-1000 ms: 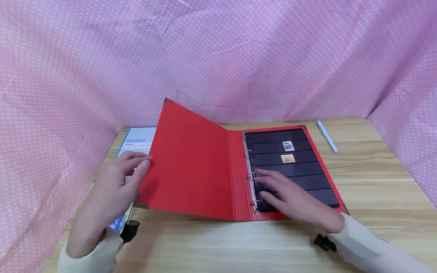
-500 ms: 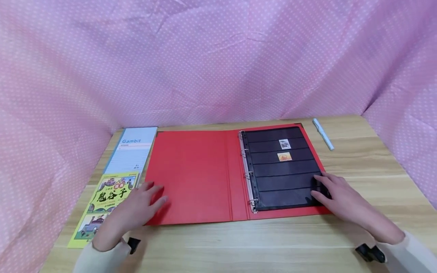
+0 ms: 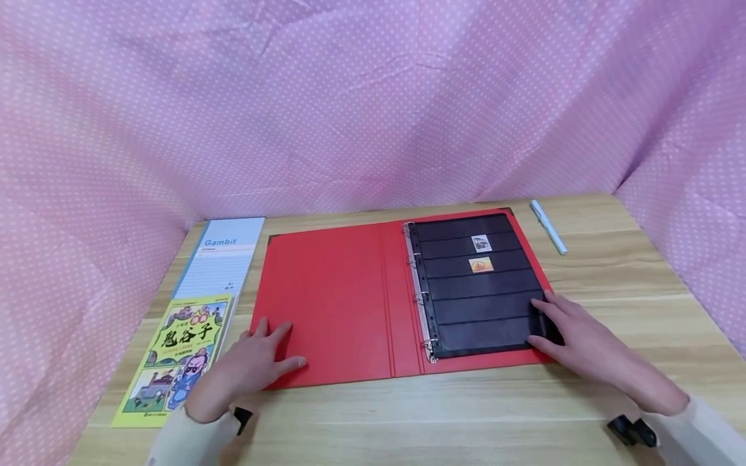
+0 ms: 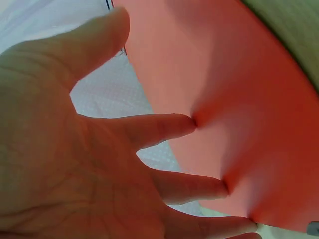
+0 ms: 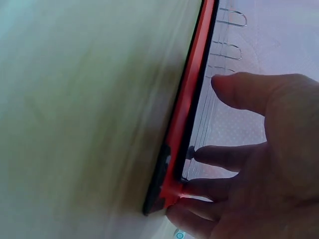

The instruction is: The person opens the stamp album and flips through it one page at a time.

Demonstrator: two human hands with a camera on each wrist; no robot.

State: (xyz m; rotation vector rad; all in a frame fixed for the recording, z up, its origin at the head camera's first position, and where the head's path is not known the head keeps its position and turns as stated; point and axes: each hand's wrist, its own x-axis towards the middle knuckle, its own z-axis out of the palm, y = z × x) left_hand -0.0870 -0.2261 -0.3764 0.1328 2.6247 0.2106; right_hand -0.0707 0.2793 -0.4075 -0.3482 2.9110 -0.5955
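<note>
A red ring binder (image 3: 332, 291) lies opened out on the table, its bare cover on the left. On its right side metal rings (image 3: 421, 298) hold a black stamp page (image 3: 489, 301) divided into rows. Two small stamps sit there, a grey-and-white one (image 3: 481, 243) above an orange one (image 3: 481, 265). My left hand (image 3: 256, 364) is spread over the cover's lower left corner; in the left wrist view its fingertips (image 4: 187, 123) touch the red surface. My right hand (image 3: 585, 336) rests with extended fingers at the lower right edge of the page and binder.
A yellow comic-style book (image 3: 175, 353) lies at the left, overlapping a pale blue "Gambit" notebook (image 3: 224, 255). Beyond the binder's right edge lies a light blue pen (image 3: 548, 226). A pink dotted cloth (image 3: 373, 103) hangs behind the wooden table (image 3: 373, 421).
The binder's left cover has come down from raised to flat on the table. My left hand let go of its edge and now touches its surface; my right hand moved from the rings to the right edge.
</note>
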